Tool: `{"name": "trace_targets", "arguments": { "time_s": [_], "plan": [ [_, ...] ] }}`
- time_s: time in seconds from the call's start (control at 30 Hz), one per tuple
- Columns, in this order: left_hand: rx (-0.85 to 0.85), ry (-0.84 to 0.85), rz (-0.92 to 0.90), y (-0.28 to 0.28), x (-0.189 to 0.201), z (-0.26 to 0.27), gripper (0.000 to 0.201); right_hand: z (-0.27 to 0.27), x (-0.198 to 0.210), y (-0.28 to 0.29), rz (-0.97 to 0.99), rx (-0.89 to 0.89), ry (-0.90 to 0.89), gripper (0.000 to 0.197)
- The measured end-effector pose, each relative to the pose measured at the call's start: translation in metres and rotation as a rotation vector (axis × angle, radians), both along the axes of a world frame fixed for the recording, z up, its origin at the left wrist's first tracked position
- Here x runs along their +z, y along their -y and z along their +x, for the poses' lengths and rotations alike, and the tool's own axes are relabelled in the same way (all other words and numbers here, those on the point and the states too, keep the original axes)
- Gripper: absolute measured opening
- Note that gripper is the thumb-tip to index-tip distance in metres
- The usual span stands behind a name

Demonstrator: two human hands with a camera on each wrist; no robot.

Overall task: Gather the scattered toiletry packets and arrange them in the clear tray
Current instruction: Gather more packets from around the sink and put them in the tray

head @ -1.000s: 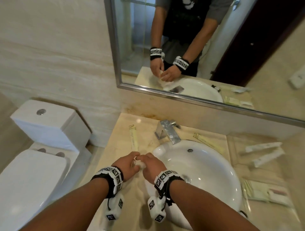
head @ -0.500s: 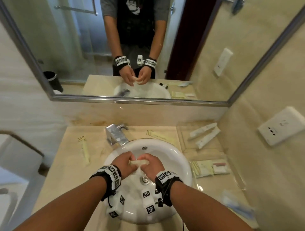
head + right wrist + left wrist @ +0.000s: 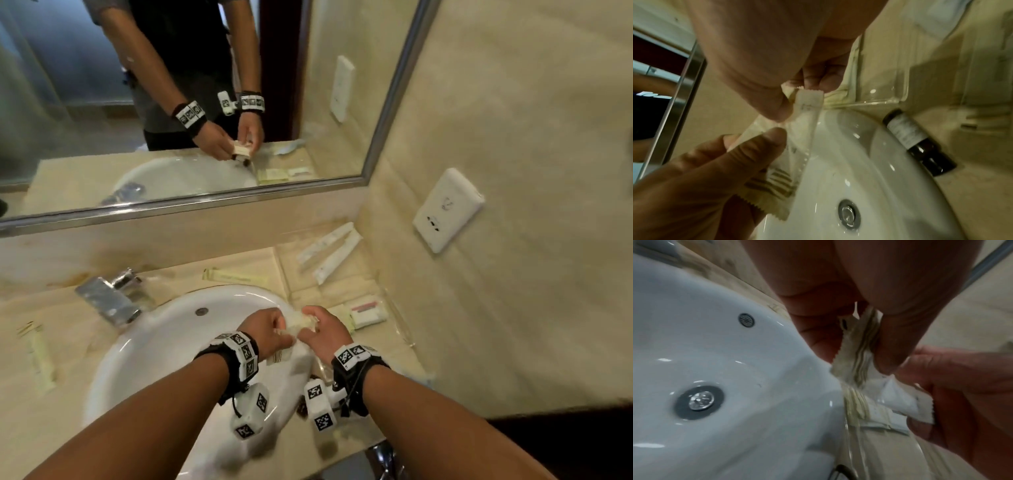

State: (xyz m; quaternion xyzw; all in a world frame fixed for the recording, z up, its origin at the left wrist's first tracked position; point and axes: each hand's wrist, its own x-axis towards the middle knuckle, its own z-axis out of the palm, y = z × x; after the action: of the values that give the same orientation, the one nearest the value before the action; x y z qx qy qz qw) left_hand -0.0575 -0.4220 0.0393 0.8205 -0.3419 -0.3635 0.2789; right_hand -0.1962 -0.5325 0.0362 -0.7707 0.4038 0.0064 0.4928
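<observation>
Over the right rim of the round white ceramic basin [image 3: 191, 329], the left hand [image 3: 265, 330] and the right hand [image 3: 323, 334] together hold a bundle of cream, serrated-edged toiletry packets [image 3: 301, 323], fingers [image 3: 892, 344] of each curled round and pinching it from opposite ends. Just beyond the hands, the clear plastic tray [image 3: 394, 308] sits on the beige marble bench [image 3: 41, 308] in the corner, holding two long white sachets [image 3: 330, 251] and flat packets [image 3: 366, 313]. Behind the basin, beside the chrome tap [image 3: 109, 298], lies a pale yellow packet [image 3: 233, 275]; another [image 3: 41, 359] lies far left.
</observation>
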Motion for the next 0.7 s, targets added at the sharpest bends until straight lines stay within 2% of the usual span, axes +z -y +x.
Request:
{"name": "trace_targets", "arguments": {
  "time_s": [0.2,0.33,0.43,0.7],
  "plan": [
    [-0.005,0.022,-0.043,0.058,-0.011,-0.03,0.029,-0.045,-0.003,0.045,0.149,-0.181,-0.049,0.066],
    [-0.008,-0.023,-0.054,0.085,-0.021,-0.047,0.034,-0.069,-0.015,0.068,0.184,-0.22,-0.01,0.066],
    [-0.066,-0.088,-0.055,0.1,-0.026,-0.059,0.035,-0.08,-0.018,0.085,0.144,-0.237,-0.015,0.056],
    [-0.189,-0.076,0.015,0.122,-0.033,-0.068,0.027,-0.086,-0.026,0.113,0.023,-0.254,-0.056,0.021]
  ]
}}
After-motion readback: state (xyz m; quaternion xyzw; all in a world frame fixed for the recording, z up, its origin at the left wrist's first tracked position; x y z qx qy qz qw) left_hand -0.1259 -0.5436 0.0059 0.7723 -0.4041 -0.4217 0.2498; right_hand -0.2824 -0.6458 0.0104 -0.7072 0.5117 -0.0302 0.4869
